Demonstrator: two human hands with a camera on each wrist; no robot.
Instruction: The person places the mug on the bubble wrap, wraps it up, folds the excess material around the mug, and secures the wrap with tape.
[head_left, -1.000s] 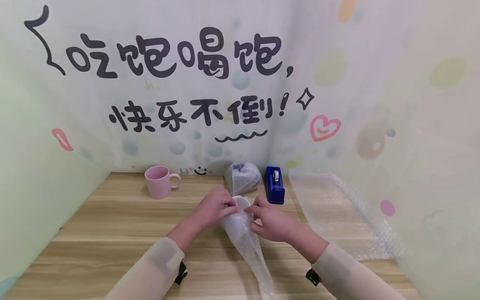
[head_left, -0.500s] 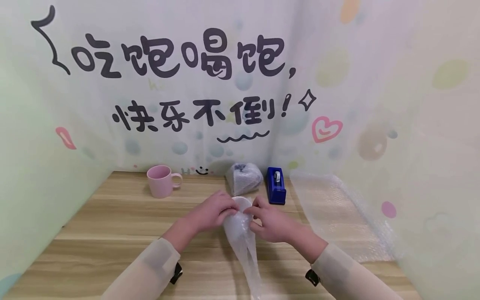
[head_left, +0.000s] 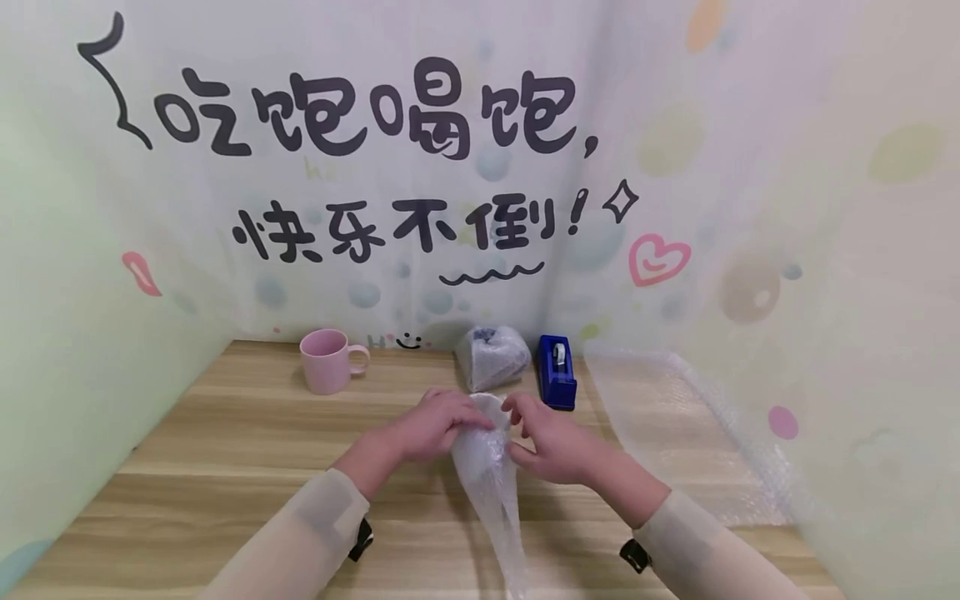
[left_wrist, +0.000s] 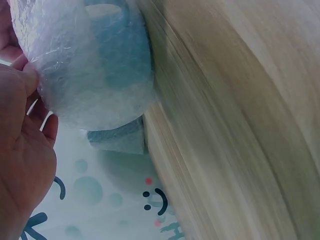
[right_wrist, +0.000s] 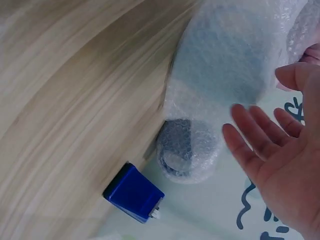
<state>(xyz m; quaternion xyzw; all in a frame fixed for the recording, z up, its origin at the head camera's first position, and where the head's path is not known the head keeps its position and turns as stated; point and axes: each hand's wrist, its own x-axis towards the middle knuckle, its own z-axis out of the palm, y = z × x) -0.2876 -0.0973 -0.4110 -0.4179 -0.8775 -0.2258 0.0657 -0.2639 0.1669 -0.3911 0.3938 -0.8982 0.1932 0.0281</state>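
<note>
A rounded object in bubble wrap [head_left: 483, 475] stands mid-table, its pale rim at the top and a long wrap tail trailing toward the front edge. Through the plastic it looks pale blue in the left wrist view; its kind is hidden by the wrap. My left hand [head_left: 431, 425] holds the bubble wrap at the upper left, fingers laid across the top and thumb tip against the plastic [left_wrist: 75, 65]. At the right side is my right hand [head_left: 558, 442], fingers spread and loosely bent, holding nothing; the right wrist view shows its fingertips beside the wrap [right_wrist: 225, 55].
Behind stands another bubble-wrapped bundle [head_left: 491, 358], with a blue tape dispenser [head_left: 557, 375] to its right. A pink mug [head_left: 326, 362] is at the back left. A bubble wrap sheet [head_left: 675, 433] lies along the right side. A printed curtain [head_left: 450, 292] closes off the back.
My right hand has let go of the wrap and its fingers have spread. My left fingers have slid right across the top. The wrap tail has shifted and the view has turned slightly left.
</note>
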